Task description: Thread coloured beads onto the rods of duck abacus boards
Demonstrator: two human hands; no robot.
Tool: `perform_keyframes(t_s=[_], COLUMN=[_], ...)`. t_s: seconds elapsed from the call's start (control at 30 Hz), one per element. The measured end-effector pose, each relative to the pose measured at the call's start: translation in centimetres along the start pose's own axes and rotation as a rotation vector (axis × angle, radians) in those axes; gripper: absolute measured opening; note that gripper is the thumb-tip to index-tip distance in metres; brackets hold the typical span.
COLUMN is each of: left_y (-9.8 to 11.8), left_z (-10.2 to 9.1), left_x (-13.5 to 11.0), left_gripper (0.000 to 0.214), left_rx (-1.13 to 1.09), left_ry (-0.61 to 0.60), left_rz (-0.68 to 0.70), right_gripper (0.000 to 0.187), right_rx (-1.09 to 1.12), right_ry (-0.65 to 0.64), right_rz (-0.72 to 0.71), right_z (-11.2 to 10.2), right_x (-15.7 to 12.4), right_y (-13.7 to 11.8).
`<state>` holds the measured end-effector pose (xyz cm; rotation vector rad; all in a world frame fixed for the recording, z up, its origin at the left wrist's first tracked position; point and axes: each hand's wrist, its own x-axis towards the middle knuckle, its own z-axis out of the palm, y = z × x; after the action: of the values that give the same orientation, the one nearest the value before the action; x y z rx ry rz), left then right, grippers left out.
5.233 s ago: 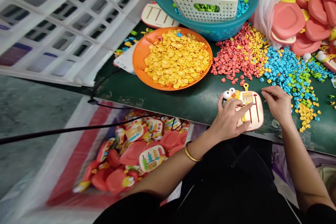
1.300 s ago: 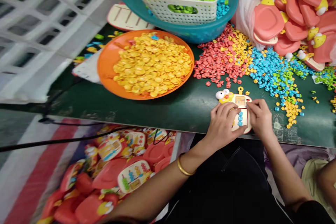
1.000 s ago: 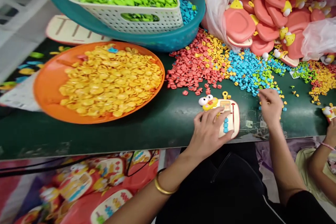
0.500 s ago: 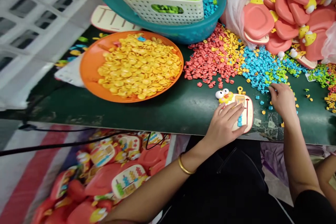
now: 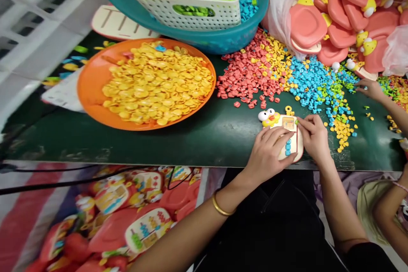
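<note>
One long dark-green table carries nearly everything, and one white plastic lattice crate closes its left end. Below the near edge gapes one red-and-white striped sack, heaped with red-backed toys too overlapped to count; two black cables and the left forearm cut across it. At the back right, one clear plastic bag spills coral-red toy bodies, also beyond counting. One teal plastic basin holds one white perforated basket full of green pieces; before it sits one round orange plastic plate piled with flat yellow pieces, one blue piece among them. One slotted cream board lies behind the plate, partly hidden. A co-worker's hand reaches in from the right beside the loose bead heaps, red, yellow, blue and green, uncountable. The left hand lies spread over one cream toy board with a yellow duck-like face and two bulging white eyes, its grip slack and hiding part of the face; this toy rests near the table's front edge, right of the plate. Three blue beads show on it, and at its upper right corner the right hand pinches one small green bead in its fingertips
</note>
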<state>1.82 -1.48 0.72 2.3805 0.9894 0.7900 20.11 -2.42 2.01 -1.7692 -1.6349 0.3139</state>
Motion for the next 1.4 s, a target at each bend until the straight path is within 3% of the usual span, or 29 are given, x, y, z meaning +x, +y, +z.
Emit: perform_keyframes(t_s=[0.13,0.27,0.33,0.43,0.47,0.57,0.67,0.8,0.93,1.03,1.2,1.4], left_y=[-0.2,0.2,0.4,0.5,0.5,0.5,0.7,0.9,1.2,1.5,1.4,1.1], left_z=[0.2,-0.2,-0.5,-0.7,-0.6,-0.4,-0.3,-0.5,-0.9,-1.0,-0.8,-0.2], left_x=[0.1,0.8,1.4,1.9,1.9,1.5,0.9,0.8,1.2,1.4,1.2,1.0], left_gripper=[0.048,0.059,0.063,0.057,0.052,0.041,0.043,0.048,0.046,0.045,0.037,0.051], left_rx=[0.017,0.093,0.145,0.172,0.162,0.102,0.062,0.078,0.128,0.166,0.067,0.026], left_ry=[0.027,-0.025,-0.107,-0.159,-0.15,-0.079,-0.072,-0.143,-0.238,-0.27,-0.225,-0.116], left_rz=[0.033,0.007,-0.008,0.007,0.017,0.046,0.094,0.126,0.147,0.182,0.185,0.048], right_gripper=[0.032,0.035,0.036,0.027,0.024,0.019,0.017,0.016,0.022,0.021,0.027,0.034], right_rx=[-0.174,-0.062,-0.008,-0.186,-0.264,-0.347,-0.366,-0.354,-0.25,-0.056,-0.031,-0.129], right_ry=[-0.086,-0.158,-0.1,0.2,0.248,0.193,0.133,0.152,0.199,0.076,-0.07,-0.164], right_rz=[-0.07,-0.137,-0.137,0.035,0.09,0.117,0.093,0.088,0.042,-0.112,-0.242,-0.318], right_z=[-0.2,-0.4,-1.4,-4.3,-5.3,-7.1,-7.2,-6.9,-6.1,-4.1,-1.4,-2.4], right_x=[-1.3,-2.2,-2.0,-0.7,-0.2,1.3,2.3,2.5,1.3,0.5,0.0,-0.5], right_y=[-0.8,-1.1,0.5,4.7,6.2,9.5,10.5,9.1,5.8,2.9,1.0,1.2])
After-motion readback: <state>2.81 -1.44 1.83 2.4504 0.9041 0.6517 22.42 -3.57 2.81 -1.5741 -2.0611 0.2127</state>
